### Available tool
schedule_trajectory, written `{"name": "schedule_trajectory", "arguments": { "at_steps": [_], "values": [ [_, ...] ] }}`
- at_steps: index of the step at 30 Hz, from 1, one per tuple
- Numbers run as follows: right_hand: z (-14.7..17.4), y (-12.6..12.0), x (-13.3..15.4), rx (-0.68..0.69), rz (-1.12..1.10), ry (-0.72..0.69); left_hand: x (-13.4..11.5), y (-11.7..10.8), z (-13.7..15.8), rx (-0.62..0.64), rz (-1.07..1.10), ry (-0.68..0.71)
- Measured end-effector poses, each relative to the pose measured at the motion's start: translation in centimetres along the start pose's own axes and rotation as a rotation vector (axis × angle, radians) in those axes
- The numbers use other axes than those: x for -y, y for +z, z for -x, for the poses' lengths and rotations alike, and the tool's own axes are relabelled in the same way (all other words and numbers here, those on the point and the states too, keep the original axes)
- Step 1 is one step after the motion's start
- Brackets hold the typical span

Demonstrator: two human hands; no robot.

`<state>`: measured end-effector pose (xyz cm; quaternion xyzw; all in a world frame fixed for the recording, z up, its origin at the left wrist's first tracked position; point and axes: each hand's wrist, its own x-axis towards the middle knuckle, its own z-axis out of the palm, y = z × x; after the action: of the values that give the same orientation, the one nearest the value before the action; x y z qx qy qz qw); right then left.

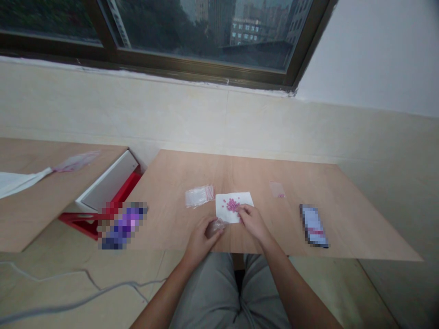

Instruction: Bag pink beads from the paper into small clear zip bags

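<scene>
A small heap of pink beads point(232, 205) lies on a white sheet of paper point(242, 198) in the middle of the table. My right hand point(253, 222) is over the paper's right side, its fingertips pinched together at the edge of the beads; anything between them is too small to make out. Just below the paper's left corner, my left hand point(201, 238) grips a small clear plastic bag point(216, 225) between thumb and fingers. Several flat clear zip bags point(199, 196) lie left of the paper. To the right, another zip bag point(277, 189) has a few pink beads in it.
Phones lie at the table's left edge point(124, 227) and on its right side point(314, 226), both blurred. A second wooden table point(30, 219) stands to the left, with a red and white container point(106, 183) between. Cables point(85, 299) run across the floor.
</scene>
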<state>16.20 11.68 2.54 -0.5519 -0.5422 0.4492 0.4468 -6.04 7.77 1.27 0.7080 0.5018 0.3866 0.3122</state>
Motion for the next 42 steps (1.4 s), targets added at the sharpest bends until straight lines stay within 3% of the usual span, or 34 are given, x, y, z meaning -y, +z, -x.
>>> {"name": "schedule_trajectory", "arguments": {
  "at_steps": [3, 12, 17, 21, 26, 30, 33, 38, 42],
  "values": [
    [0.8, 1.0, 0.9, 0.154, 0.059, -0.079, -0.2, -0.1, -0.1, 0.001, -0.004, 0.015],
    [-1.0, -2.1, -2.3, -0.068, 0.459, -0.126, -0.1, 0.1, -0.1, 0.004, -0.005, 0.015],
    [-1.6, -1.6, -3.1, -0.108, 0.678, -0.158, -0.1, 0.2, -0.1, -0.001, -0.011, 0.019],
    [-1.8, -1.6, -3.5, -0.110, 0.621, -0.160, 0.0, 0.2, -0.1, -0.008, -0.018, 0.017],
    [-1.4, -1.3, -2.8, -0.186, 0.229, -0.072, 0.0, 0.4, -0.1, -0.013, -0.033, 0.014],
    [-0.6, 0.2, -1.0, 0.039, 0.089, -0.074, -0.1, 0.5, -0.2, -0.018, -0.045, 0.016],
    [-0.4, 0.5, -0.5, 0.123, 0.113, -0.103, -0.2, 0.5, -0.2, -0.027, -0.049, 0.024],
    [-1.5, -1.8, -2.1, -0.090, 0.322, -0.115, -0.1, 0.5, -0.1, -0.010, -0.049, 0.014],
    [-2.7, -3.2, -3.5, -0.137, 0.526, -0.112, 0.0, 0.5, -0.1, -0.002, -0.062, 0.017]
  ]
}}
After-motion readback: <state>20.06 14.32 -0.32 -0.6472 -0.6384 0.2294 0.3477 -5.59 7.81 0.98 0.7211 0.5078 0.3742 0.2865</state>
